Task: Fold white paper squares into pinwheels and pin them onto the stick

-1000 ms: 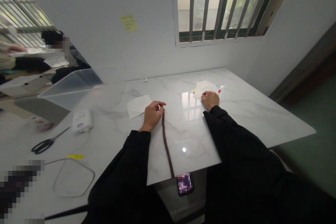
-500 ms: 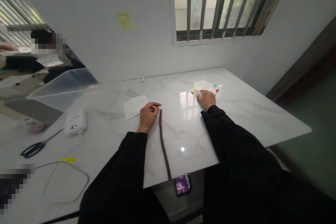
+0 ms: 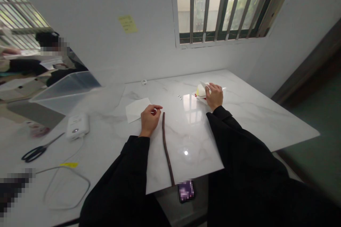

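A long thin brown cord (image 3: 166, 149) lies on the white marble table (image 3: 253, 113), running from the table's near edge up to beside my left hand (image 3: 149, 118). That hand rests just left of the cord's far end with its fingers curled, thumb and forefinger pinched together; nothing is visible in them. My right hand (image 3: 214, 95) is further back and grips a white paper sheet (image 3: 201, 89) with coloured marks, lifting its edge off the table. Both arms wear black sleeves.
A white paper square (image 3: 136, 109) lies left of my left hand. Small metal bits (image 3: 179, 96) sit mid-table. At the left are a white device (image 3: 77, 125) with a looped cable (image 3: 66, 188), black scissors (image 3: 36, 151) and a clear plastic bin (image 3: 65, 88). Another person sits far left.
My left hand has let go of the cord's end, which now lies flat beside it. My right hand has curled around the white paper and raised it.
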`<state>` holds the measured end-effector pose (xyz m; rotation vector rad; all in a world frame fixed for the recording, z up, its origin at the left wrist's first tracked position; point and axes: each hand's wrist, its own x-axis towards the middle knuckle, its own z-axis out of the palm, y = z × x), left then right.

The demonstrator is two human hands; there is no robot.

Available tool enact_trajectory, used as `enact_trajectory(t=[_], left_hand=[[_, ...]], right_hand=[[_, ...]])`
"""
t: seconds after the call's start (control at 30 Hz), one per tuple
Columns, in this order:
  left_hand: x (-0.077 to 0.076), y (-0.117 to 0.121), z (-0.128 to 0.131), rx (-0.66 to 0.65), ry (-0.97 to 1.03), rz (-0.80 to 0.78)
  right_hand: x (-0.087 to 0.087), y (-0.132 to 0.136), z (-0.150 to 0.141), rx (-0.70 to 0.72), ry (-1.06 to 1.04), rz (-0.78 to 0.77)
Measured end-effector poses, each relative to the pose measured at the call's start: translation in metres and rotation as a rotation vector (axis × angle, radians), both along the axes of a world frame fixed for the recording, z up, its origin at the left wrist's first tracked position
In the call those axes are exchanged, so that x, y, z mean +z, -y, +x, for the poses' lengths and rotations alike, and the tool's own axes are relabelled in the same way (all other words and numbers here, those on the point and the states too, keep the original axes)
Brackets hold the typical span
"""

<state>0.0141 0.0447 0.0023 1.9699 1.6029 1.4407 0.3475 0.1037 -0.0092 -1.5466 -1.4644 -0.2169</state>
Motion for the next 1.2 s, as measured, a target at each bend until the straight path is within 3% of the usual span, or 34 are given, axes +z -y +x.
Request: enact_trajectory(t=[0.13,0.23,0.37,0.47,0.63,0.83,1.0,1.2], left_hand=[[0.001,0.001,0.002,0.013,0.118,-0.022],[0.002,0.001,0.005,-0.055,0.247,-0.067],[0.003,0.003,0.010,-0.204,0.484,-0.188],[0.003,0.006,0.013,-0.309,0.607,-0.303],[0.004,0.011,0.016,-0.370,0.726,-0.393],[0.010,0.009,0.014,-0.512,1.023,-0.526],[0.007,0.010,0.018,-0.537,0.950,-0.506],[0.002,0.010,0.019,-0.455,0.896,-0.477]], right_hand=[[0.018,0.013,-0.020,0.134,-0.164,0.162],[0.018,0.021,-0.049,0.293,-0.498,0.152],[0.004,0.028,-0.090,0.535,-1.086,-0.006],[-0.002,0.036,-0.110,0.675,-1.274,-0.187],[-0.003,0.048,-0.116,0.791,-1.342,-0.413],[-0.012,0.041,-0.111,0.822,-1.381,-0.530],[-0.017,0.038,-0.110,0.848,-1.370,-0.554],[-0.015,0.044,-0.114,0.901,-1.268,-0.619]])
